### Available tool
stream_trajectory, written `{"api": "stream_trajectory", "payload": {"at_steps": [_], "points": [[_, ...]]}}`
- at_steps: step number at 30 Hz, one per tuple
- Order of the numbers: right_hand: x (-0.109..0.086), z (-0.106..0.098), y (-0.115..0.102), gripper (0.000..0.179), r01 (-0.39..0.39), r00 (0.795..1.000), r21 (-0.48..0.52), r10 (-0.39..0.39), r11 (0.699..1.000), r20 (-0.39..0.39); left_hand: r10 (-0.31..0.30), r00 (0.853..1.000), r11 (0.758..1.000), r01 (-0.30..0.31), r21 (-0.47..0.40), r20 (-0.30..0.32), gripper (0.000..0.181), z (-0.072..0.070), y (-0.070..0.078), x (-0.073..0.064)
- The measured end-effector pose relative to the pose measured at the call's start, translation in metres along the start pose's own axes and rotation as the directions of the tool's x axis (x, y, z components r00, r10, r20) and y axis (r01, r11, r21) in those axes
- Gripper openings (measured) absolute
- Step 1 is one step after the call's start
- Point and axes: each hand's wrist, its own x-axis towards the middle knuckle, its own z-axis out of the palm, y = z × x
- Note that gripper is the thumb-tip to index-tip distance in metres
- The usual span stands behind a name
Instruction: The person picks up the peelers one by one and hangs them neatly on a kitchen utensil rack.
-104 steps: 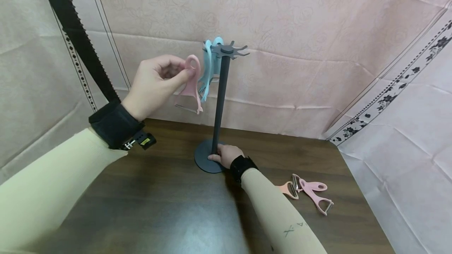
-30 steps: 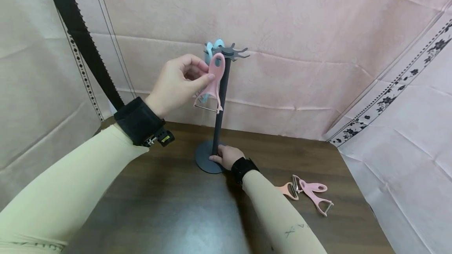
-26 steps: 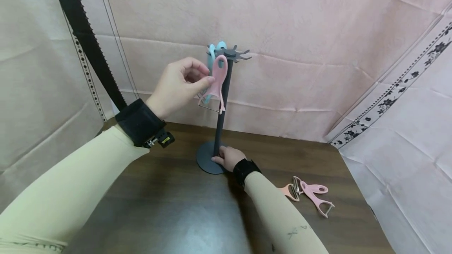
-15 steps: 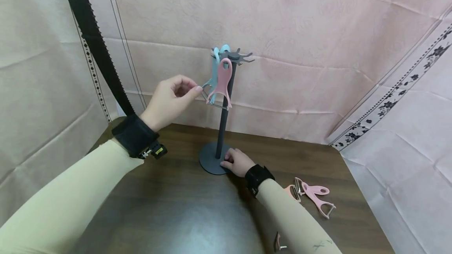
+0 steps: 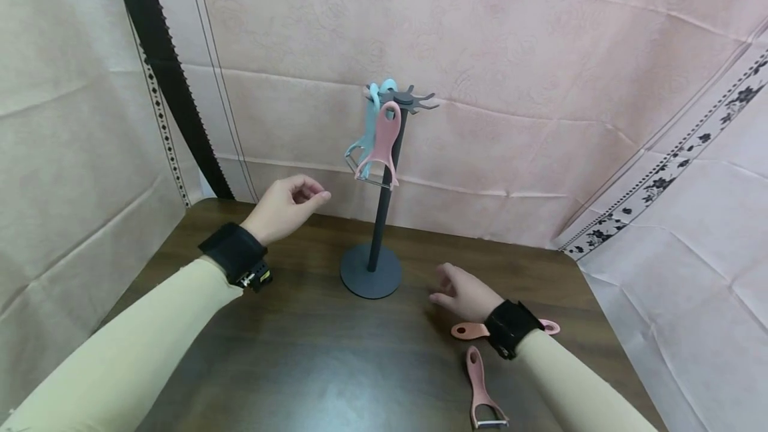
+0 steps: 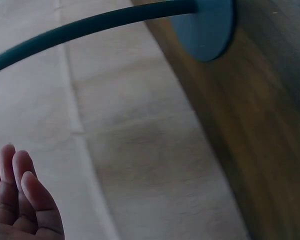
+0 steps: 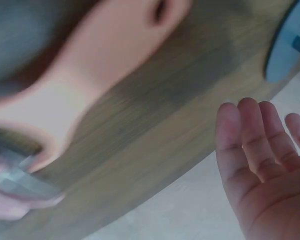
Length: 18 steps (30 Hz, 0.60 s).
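A pink peeler (image 5: pixel 386 139) hangs by its handle hole from the dark grey hook stand (image 5: pixel 384 219), in front of light blue peelers (image 5: pixel 370 122). My left hand (image 5: pixel 285 205) is in the air left of the stand, fingers loosely curled, holding nothing. Over the table right of the stand's base is my right hand (image 5: pixel 465 292), also holding nothing; its fingers look relaxed in the right wrist view. Beneath its wrist lies an orange peeler (image 7: pixel 95 70), partly hidden in the head view. Another pink peeler (image 5: pixel 480 389) lies nearer, beside the right forearm.
A further pink peeler (image 5: pixel 549 327) shows only its handle behind the right wrist strap. The brown wooden table (image 5: pixel 288 352) ends at a pale cloth backdrop (image 5: pixel 510 119). Bare hooks (image 5: pixel 420 100) point right at the stand's top.
The left hand hung the pink peeler on the stand, let it go, and moved down and left. The right hand released the stand's base and drew back to the right.
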Motion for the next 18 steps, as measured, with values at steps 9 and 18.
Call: {"api": "stream_trajectory", "payload": {"at_steps": [9,18], "points": [[-0.043,-0.015,0.021,0.053,-0.051,0.999,-0.12,0.051,0.991,-0.003,-0.113,0.977,0.993,0.118,-0.016,0.183,0.033,0.036,-0.042,0.0],[-0.056,-0.018,0.03,0.062,-0.088,0.994,-0.223,0.099,0.971,0.036,-0.209,0.896,0.977,0.207,0.047,0.391,0.033,0.085,-0.051,-0.002]]}}
